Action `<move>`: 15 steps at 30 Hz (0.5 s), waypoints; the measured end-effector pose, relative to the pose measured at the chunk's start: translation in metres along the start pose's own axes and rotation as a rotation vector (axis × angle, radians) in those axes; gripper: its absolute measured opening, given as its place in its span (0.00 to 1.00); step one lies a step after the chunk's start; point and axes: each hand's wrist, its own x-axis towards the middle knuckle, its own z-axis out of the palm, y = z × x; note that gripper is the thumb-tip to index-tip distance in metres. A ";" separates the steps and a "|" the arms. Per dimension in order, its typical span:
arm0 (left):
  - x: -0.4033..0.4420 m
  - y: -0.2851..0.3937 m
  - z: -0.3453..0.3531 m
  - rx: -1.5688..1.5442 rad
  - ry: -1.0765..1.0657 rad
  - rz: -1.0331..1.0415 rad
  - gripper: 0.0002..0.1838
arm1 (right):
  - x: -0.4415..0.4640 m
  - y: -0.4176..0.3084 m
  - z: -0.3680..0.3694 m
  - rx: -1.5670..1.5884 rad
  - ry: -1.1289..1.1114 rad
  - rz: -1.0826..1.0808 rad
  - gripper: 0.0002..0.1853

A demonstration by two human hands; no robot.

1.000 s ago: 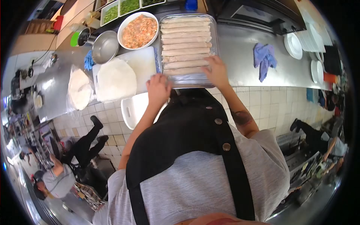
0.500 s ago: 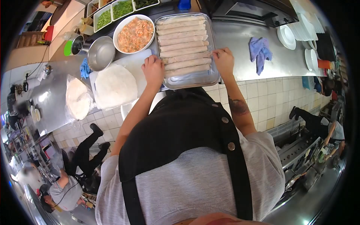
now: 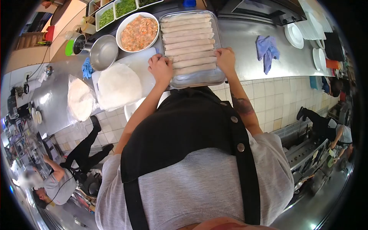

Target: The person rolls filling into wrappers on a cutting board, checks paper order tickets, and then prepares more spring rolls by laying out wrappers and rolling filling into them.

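Several long pale rolls [image 3: 188, 41] lie side by side in a clear-walled metal-looking tray [image 3: 199, 80], whose near end shows bare. My left hand [image 3: 161, 69] is at the tray's left side, fingers curled by the ends of the nearer rolls. At the opposite side, my right hand [image 3: 225, 61] has its fingertips pinched at a roll's right end. Whatever lies between the fingertips of either hand is too small to make out. Left of the tray, a stack of round white wrappers [image 3: 119, 86] rests on a white cutting board [image 3: 143, 63].
A bowl of orange filling [image 3: 138, 32] and a steel bowl [image 3: 104, 53] stand behind the board. Wrapped dough sheets [image 3: 81, 99] lie left, a purple cloth [image 3: 267, 53] right. White plates [image 3: 294, 36] stand far right. Other people are at work behind, on both sides.
My right hand has moved from above the nearest rolls to the tray's right side. My left hand has risen from the near left corner to the rolls' left ends.
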 end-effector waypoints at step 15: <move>-0.001 -0.002 -0.016 0.041 0.090 0.298 0.10 | 0.027 -0.006 -0.038 0.046 -0.279 -0.040 0.10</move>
